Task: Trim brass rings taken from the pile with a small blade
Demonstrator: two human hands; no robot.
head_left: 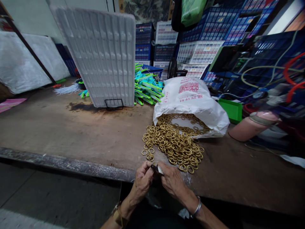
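At the table's front edge, my left hand (144, 178) is closed in a pinch, thumb against bent fingers. What it pinches is mostly hidden; a bit of ring seems to show just beyond the fingertips. My right hand (173, 180) is closed around a small black-and-white tool (160, 170), whose dark end reaches to my left thumb. The tool's exact kind is not clear. Directly beyond both hands lies a heap of brass-coloured rings (176, 144), spilling from the mouth of a white woven sack (188, 98). Several loose rings (149, 154) lie just beyond my left hand.
A tall white ribbed panel (102, 57) leans upright in a black wire stand (113, 104). Green and turquoise plastic pieces (147, 86) are piled behind it. Right of the sack are a green tray (230, 110) and a pink cylinder (250, 127). Stacked crates (200, 52) stand behind.
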